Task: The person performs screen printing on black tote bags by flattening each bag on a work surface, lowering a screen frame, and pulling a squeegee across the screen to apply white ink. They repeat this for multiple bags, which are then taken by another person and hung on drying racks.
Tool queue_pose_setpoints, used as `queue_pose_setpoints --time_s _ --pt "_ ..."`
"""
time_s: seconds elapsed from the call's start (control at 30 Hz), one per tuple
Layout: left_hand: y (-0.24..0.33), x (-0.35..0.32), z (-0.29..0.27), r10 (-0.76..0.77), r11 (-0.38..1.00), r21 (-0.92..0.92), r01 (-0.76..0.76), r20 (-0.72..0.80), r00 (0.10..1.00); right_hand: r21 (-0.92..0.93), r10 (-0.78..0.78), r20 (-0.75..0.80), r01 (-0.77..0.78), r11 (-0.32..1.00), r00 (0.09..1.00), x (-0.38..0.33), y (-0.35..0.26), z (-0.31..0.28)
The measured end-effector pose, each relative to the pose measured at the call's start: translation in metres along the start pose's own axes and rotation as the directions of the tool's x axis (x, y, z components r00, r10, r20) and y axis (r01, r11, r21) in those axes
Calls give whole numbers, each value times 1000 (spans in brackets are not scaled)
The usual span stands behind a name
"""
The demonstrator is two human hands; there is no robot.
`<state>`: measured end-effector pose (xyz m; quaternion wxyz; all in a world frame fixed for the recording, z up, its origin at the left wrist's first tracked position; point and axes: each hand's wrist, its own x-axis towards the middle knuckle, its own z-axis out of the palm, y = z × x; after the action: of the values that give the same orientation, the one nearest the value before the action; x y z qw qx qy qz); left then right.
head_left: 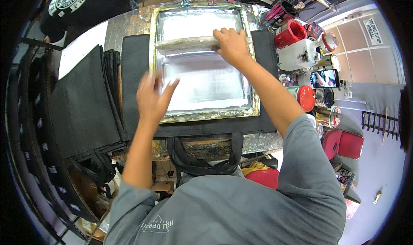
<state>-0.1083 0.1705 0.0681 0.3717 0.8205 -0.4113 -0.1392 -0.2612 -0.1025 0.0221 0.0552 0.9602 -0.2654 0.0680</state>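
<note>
Grey shirtfront [228, 210] nearest; pale bar [185, 45] across screen frame [206, 115]

Position: bar lies crosswise inside the frame, in its far half, its lower edge appearing to meet the whitish mesh [206, 85]. Frame sits flat over a black bag [133, 81] on the worktop [129, 23]; the bag's strap loop [206, 169] hangs past the near edge.

Grip, right hand [232, 47]: closed over the bar's right end, fingers curled across its top. Grip, left hand [151, 92]: motion-blurred, thumb well apart from the fingers, nothing seen in it; near the frame's left rail, contact cannot be told.

Handling (judged): bar probably stiff and fairly light, possibly slick where smeared; best held along its upper edge, both ends, for even pressure. Frame looks rigid and is best lifted by its side rails. Mesh is likely taut and easily damaged, so fingers should keep off it. Bag probably soft, light, prone to creasing; flat edges are the place to take hold.

Count: bar, 1; frame, 1; bag beneath frame, 1; strap loop visible, 1; own hands, 2. Black bag stack [81, 103] at left: several, layers not countable. Right side: phone [325, 79], 1; white jerrycan [296, 56], 1; red-lidded jar [306, 98], 1. Co-worker in dark top [94, 12], far left: 1.
</note>
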Motion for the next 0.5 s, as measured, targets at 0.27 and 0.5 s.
queue_pose_setpoints --time_s 0.27,0.5 --pt "-43 131 86 383 686 592 -423 200 902 39 15 -79 -12 999 997 -15 -5 31" --pt "-47 85 79 443 657 592 -467 198 874 29 30 8 -30 999 1000 -52 -28 18"
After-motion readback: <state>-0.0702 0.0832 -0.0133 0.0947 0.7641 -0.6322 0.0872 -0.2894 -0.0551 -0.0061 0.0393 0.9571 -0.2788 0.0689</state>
